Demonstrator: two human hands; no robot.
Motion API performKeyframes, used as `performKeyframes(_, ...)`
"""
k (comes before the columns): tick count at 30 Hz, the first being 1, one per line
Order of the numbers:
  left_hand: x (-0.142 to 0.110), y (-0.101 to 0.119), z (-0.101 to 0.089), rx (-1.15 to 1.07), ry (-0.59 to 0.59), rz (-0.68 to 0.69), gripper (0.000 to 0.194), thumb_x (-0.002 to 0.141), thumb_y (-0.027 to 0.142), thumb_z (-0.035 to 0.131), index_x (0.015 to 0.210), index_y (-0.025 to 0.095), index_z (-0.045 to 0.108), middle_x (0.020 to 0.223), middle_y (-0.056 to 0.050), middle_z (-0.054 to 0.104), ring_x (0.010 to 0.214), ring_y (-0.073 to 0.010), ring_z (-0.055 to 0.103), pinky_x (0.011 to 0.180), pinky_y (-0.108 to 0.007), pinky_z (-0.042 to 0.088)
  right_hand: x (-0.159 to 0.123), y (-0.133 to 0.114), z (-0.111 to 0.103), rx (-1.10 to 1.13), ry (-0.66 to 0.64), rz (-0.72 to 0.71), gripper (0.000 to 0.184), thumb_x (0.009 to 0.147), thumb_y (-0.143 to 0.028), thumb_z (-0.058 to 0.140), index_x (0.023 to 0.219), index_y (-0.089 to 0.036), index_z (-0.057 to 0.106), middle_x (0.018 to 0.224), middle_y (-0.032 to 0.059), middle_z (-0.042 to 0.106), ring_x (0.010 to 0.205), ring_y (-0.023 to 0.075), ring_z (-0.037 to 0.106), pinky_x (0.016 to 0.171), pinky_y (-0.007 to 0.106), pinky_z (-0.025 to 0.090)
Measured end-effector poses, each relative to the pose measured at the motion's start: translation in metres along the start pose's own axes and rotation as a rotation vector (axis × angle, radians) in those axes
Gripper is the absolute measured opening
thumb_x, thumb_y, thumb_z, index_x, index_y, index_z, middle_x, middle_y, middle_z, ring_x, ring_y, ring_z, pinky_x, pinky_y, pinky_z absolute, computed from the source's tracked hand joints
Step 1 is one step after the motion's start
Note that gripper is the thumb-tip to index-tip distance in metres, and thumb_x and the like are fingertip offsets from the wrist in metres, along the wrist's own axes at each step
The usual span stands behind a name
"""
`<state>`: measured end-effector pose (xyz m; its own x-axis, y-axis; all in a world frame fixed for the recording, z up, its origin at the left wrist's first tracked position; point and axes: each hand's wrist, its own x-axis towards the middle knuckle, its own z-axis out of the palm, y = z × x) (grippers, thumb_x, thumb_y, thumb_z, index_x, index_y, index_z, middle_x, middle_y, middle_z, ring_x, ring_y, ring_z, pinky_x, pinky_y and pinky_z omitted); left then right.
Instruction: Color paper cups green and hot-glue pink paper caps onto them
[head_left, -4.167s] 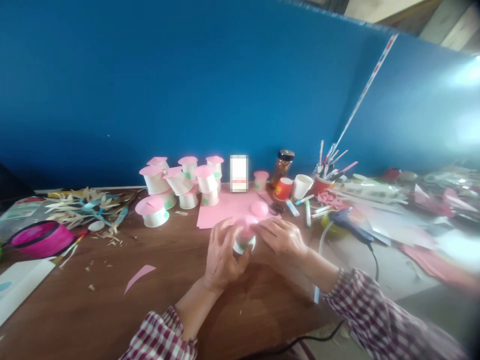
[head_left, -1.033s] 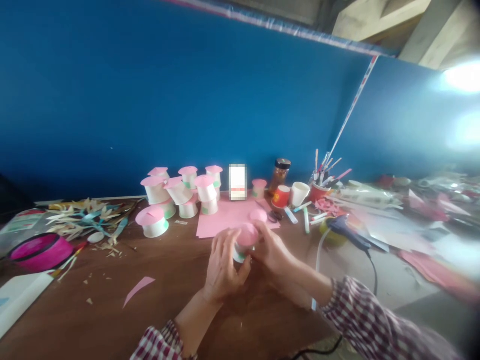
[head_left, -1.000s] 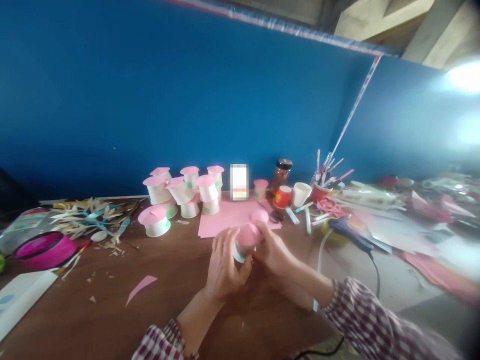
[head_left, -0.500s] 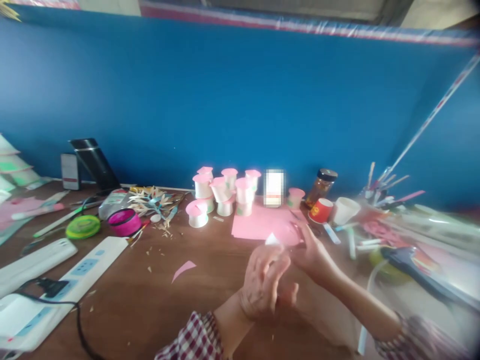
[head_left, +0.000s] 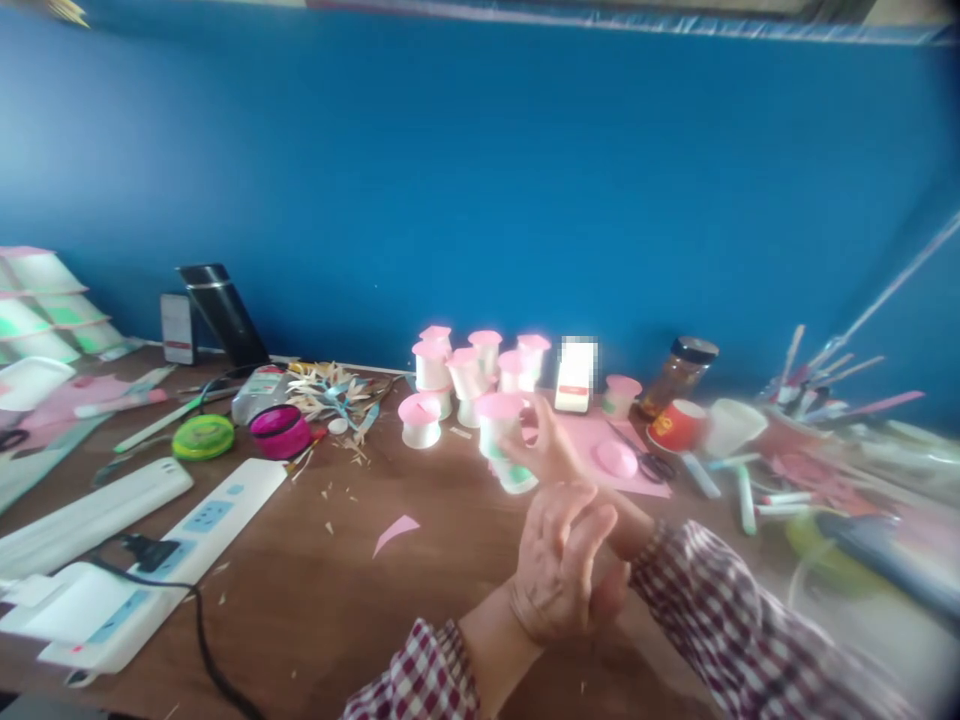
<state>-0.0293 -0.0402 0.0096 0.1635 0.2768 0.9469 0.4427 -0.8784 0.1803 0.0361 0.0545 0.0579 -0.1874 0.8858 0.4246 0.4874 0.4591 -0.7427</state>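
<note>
My right hand (head_left: pixel 559 455) reaches in from the right, thumb and fingers around a white paper cup (head_left: pixel 495 437) topped by a pink paper disc. This cup stands on another cup (head_left: pixel 517 478) with green marks, at the left edge of the pink paper sheet (head_left: pixel 581 435). Nearer to me, my left hand (head_left: pixel 566 560) is raised over the table, fingers loosely bent and thumb apart; nothing shows in it, though its palm is partly hidden. Behind the right hand stand several disc-topped cups (head_left: pixel 469 375). On the sheet lie a loose pink disc (head_left: pixel 616 459) and scissors (head_left: pixel 655 467).
A red paper cup (head_left: pixel 677 426), a jar (head_left: pixel 679 377) and markers (head_left: pixel 745 500) are at right. On the left lie a power strip (head_left: pixel 259 482), a magenta round case (head_left: pixel 280 432) and shavings (head_left: pixel 330 390). A pink scrap (head_left: pixel 396 533) lies mid-table.
My right hand has moved left from over the pink sheet to the cups, and a cup pair now stands nearer me. The disc and scissors have come into view. My left hand stays similarly bent.
</note>
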Motion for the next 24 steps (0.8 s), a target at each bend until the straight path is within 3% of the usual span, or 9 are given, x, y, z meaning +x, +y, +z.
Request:
performKeyframes(3,0.001,0.001,0.001,-0.035,-0.028,-0.020,0.060,0.075,0.020,0.054,0.130,0.008,0.033,0.122,-0.021,0.047,0.120,-0.0295,0.043,0.095,-0.047,0.042,0.000,0.005,-0.006,-0.011,0.019,-0.018,0.063,0.071,-0.032,0.066,0.127,-0.024,0.038,0.108,0.0073,0.059,0.093,0.0236,0.060,0.076,0.038,0.052)
performKeyframes(5,0.003,-0.002,0.001,-0.026,0.020,-0.134,0.057,0.077,0.018,0.051,0.131,0.010,0.033,0.124,-0.020,0.046,0.121,-0.0288,0.042,0.096,-0.047,0.041,-0.003,0.013,-0.012,-0.014,0.044,-0.001,0.062,0.070,-0.031,0.067,0.126,-0.023,0.039,0.112,0.0088,0.058,0.094,0.0241,0.059,0.076,0.039,0.052)
performKeyframes(7,0.004,-0.012,0.002,0.016,0.148,-0.377,0.055,0.080,0.015,0.046,0.133,0.012,0.030,0.128,-0.020,0.042,0.123,-0.0279,0.040,0.099,-0.046,0.039,-0.008,0.021,-0.017,-0.003,0.066,0.036,0.063,0.069,-0.028,0.067,0.125,-0.022,0.040,0.112,0.0098,0.058,0.092,0.0237,0.059,0.072,0.038,0.053)
performKeyframes(9,0.002,-0.026,0.003,0.030,0.253,-0.745,0.054,0.084,0.019,0.043,0.134,0.013,0.026,0.133,-0.020,0.037,0.123,-0.0269,0.040,0.101,-0.045,0.036,-0.014,0.028,-0.022,0.013,0.086,0.056,0.063,0.068,-0.027,0.068,0.124,-0.021,0.041,0.109,0.0096,0.058,0.090,0.0229,0.059,0.068,0.036,0.053)
performKeyframes(11,-0.001,-0.040,0.005,0.007,0.177,-1.102,0.057,0.084,0.027,0.045,0.134,0.013,0.025,0.133,-0.020,0.036,0.123,-0.0278,0.040,0.100,-0.046,0.037,-0.020,0.032,-0.028,0.025,0.105,0.061,0.060,0.068,-0.027,0.067,0.123,-0.022,0.042,0.107,0.0090,0.058,0.090,0.0223,0.059,0.066,0.034,0.054)
performKeyframes(13,-0.004,-0.048,0.008,-0.018,-0.005,-1.263,0.065,0.079,0.034,0.051,0.134,0.011,0.024,0.134,-0.020,0.037,0.126,-0.0297,0.037,0.100,-0.046,0.035,-0.025,0.035,-0.036,0.031,0.132,0.066,0.060,0.069,-0.027,0.066,0.123,-0.022,0.041,0.108,0.0087,0.058,0.091,0.0219,0.059,0.066,0.034,0.054)
performKeyframes(17,-0.006,-0.046,0.013,0.129,-0.262,-1.142,0.073,0.070,0.037,0.061,0.132,0.015,0.029,0.125,-0.015,0.048,0.119,-0.0303,0.044,0.095,-0.044,0.039,-0.029,0.031,-0.055,0.018,0.186,0.074,0.062,0.069,-0.030,0.068,0.125,-0.023,0.040,0.111,0.0087,0.057,0.090,0.0215,0.059,0.065,0.034,0.054)
performKeyframes(21,-0.008,-0.040,0.018,0.299,-0.367,-0.976,0.051,0.072,0.035,0.059,0.118,0.018,0.044,0.106,-0.010,0.059,0.101,-0.0262,0.055,0.086,-0.039,0.043,-0.024,0.017,-0.064,0.017,0.209,0.017,0.065,0.069,-0.032,0.069,0.126,-0.024,0.039,0.119,0.0100,0.053,0.092,0.0224,0.059,0.065,0.034,0.055)
performKeyframes(24,-0.013,-0.036,0.021,0.331,-0.449,-0.870,0.048,0.073,0.038,0.060,0.115,0.020,0.047,0.103,-0.009,0.061,0.101,-0.0264,0.055,0.088,-0.041,0.041,-0.019,0.005,-0.057,0.026,0.176,0.014,0.068,0.069,-0.031,0.069,0.128,-0.023,0.037,0.112,0.0096,0.056,0.090,0.0224,0.060,0.067,0.036,0.055)
